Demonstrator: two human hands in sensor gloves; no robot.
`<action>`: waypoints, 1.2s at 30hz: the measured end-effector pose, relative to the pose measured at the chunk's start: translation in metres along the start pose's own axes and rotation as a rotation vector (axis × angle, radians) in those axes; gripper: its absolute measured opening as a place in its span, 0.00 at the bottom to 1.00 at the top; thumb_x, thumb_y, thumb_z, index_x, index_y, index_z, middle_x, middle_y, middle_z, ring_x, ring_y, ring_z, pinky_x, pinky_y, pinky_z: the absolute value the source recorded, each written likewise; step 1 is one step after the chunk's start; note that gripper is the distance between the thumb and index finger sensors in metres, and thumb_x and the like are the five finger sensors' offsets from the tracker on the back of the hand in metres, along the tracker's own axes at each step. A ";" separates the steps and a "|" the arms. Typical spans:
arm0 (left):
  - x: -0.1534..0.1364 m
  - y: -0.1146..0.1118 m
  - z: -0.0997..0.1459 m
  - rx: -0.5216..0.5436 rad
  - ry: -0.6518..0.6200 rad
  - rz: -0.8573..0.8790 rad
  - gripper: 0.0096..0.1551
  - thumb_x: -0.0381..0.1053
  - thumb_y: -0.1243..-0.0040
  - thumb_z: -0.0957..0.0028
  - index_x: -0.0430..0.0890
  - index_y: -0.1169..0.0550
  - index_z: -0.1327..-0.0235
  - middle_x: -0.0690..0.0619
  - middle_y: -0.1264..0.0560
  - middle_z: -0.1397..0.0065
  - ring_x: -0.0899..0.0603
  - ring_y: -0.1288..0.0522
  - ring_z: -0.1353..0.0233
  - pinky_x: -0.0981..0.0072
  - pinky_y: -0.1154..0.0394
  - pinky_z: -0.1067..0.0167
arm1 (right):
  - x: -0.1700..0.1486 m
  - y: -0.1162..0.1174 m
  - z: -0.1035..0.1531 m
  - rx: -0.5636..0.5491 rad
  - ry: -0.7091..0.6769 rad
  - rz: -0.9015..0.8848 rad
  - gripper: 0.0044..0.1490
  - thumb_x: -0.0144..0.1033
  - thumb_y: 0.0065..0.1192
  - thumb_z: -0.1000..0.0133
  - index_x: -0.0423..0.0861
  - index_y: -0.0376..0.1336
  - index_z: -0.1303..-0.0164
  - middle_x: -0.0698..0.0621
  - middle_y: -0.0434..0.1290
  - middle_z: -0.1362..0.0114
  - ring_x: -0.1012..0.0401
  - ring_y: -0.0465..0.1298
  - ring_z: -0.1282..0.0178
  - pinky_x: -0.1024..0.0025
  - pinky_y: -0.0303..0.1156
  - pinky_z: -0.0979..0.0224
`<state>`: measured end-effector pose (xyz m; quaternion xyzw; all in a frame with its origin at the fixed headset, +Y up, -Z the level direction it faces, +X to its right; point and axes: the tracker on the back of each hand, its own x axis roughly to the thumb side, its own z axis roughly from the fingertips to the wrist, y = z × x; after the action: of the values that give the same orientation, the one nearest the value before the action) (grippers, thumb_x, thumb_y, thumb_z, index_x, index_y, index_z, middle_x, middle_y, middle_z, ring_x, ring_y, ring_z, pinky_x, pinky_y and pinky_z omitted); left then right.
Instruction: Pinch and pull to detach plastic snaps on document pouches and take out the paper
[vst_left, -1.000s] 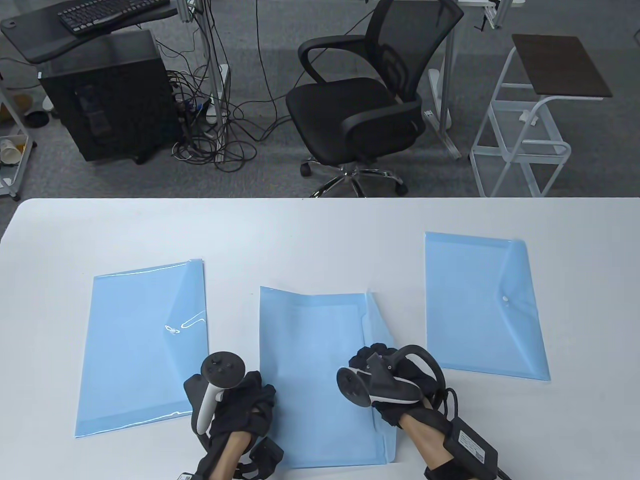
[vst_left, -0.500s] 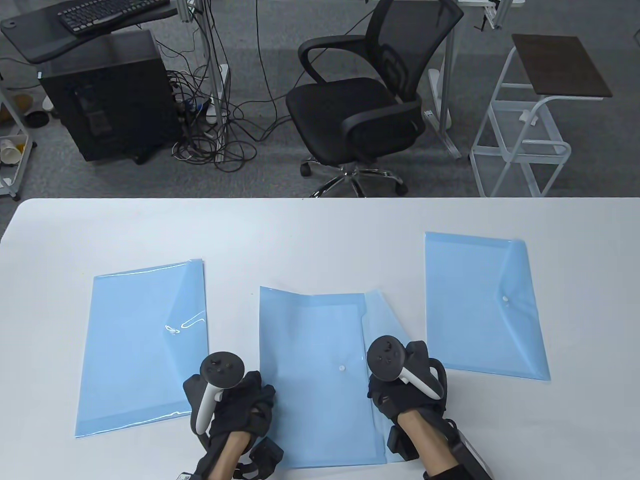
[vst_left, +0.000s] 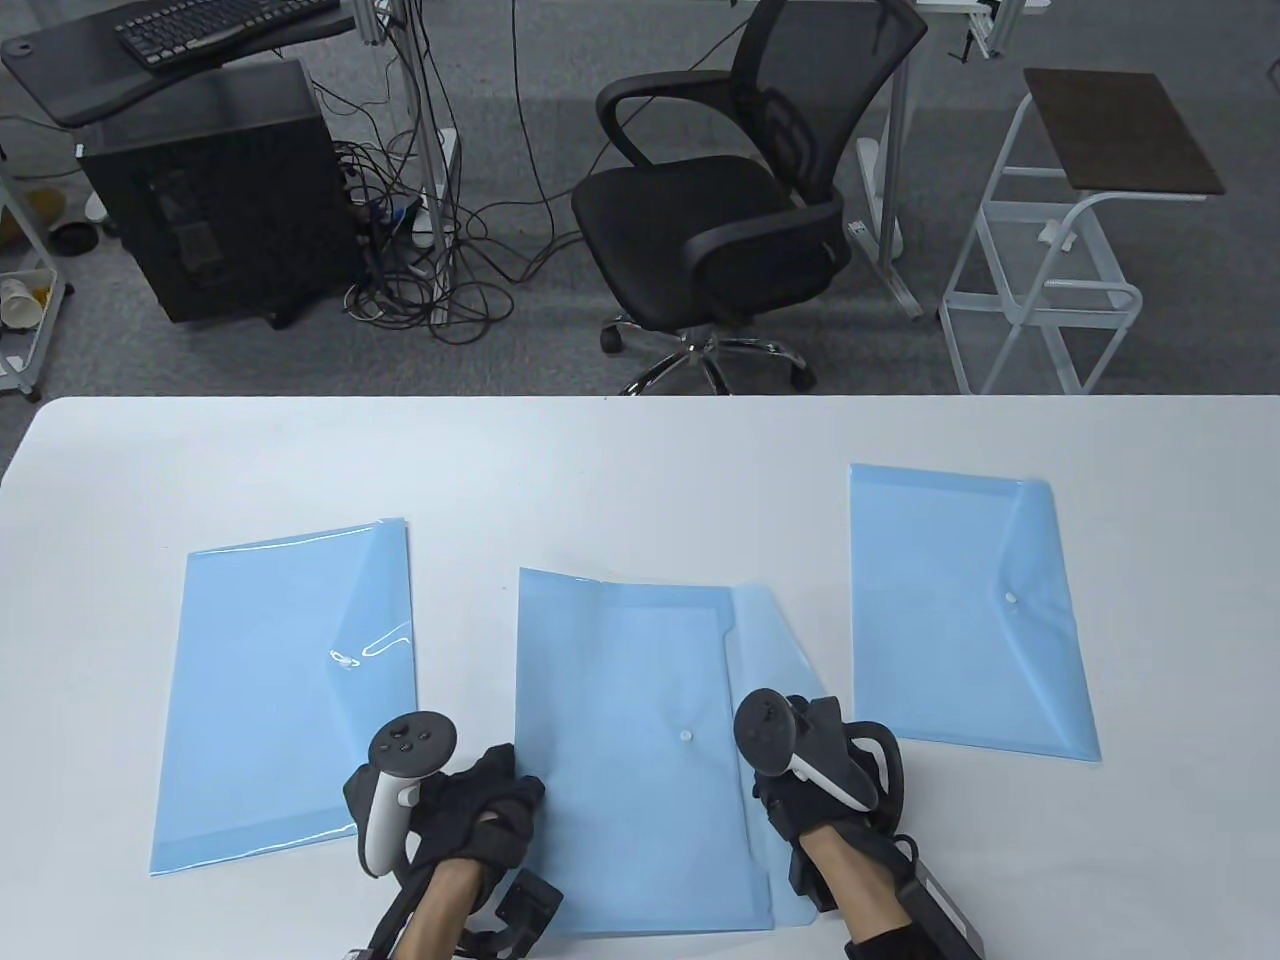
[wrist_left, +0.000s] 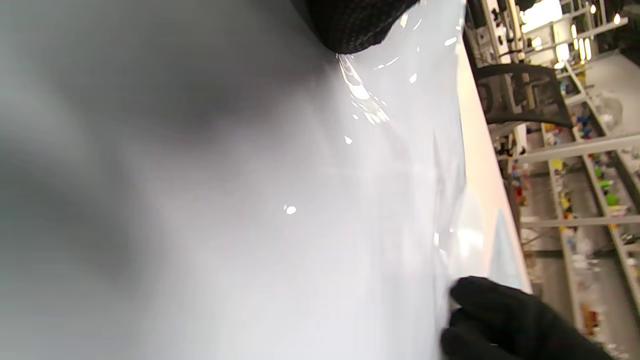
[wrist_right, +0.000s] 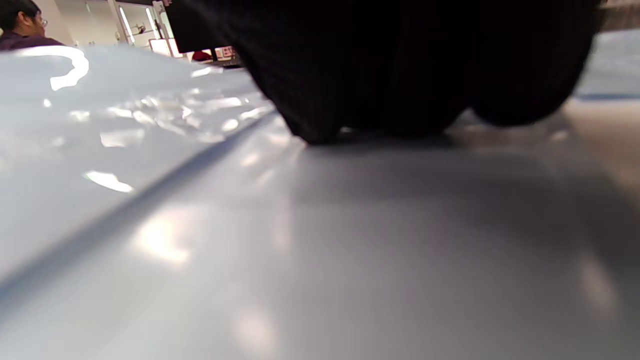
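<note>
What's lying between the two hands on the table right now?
In the table view, the middle pouch, flap open, spans from left hand to right hand; its white snap stud sits between them.

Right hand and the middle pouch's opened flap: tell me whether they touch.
Touching. In the right wrist view the right hand's fingers press down on the flap with no gap; the table view shows the right hand over it.

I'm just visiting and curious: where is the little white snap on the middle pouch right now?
In the table view, the white snap sits on the middle pouch, exposed beside its opened flap, just left of the right hand.
</note>
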<state>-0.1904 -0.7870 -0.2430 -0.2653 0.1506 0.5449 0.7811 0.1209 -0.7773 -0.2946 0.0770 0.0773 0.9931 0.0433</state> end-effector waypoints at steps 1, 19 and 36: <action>0.000 0.001 0.001 -0.010 -0.008 0.028 0.26 0.40 0.46 0.41 0.39 0.35 0.29 0.46 0.22 0.36 0.44 0.12 0.48 0.58 0.13 0.51 | 0.001 0.000 0.000 -0.004 -0.003 0.011 0.31 0.31 0.75 0.46 0.44 0.68 0.31 0.42 0.78 0.34 0.47 0.81 0.48 0.50 0.82 0.51; -0.002 0.004 0.001 0.024 0.000 -0.012 0.26 0.39 0.47 0.40 0.39 0.36 0.28 0.45 0.23 0.33 0.41 0.14 0.44 0.54 0.15 0.48 | -0.027 0.002 0.003 0.123 -0.039 -0.773 0.34 0.32 0.62 0.40 0.38 0.61 0.24 0.36 0.75 0.28 0.44 0.81 0.44 0.46 0.81 0.47; -0.006 0.008 0.002 0.015 -0.004 0.018 0.27 0.41 0.48 0.38 0.40 0.37 0.27 0.45 0.24 0.32 0.40 0.15 0.42 0.55 0.15 0.47 | -0.028 0.024 -0.001 0.288 0.028 -1.071 0.28 0.33 0.72 0.43 0.36 0.69 0.35 0.45 0.86 0.44 0.52 0.89 0.57 0.55 0.86 0.57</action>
<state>-0.2000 -0.7880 -0.2405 -0.2569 0.1558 0.5513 0.7784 0.1469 -0.8034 -0.2955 0.0191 0.2413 0.8126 0.5301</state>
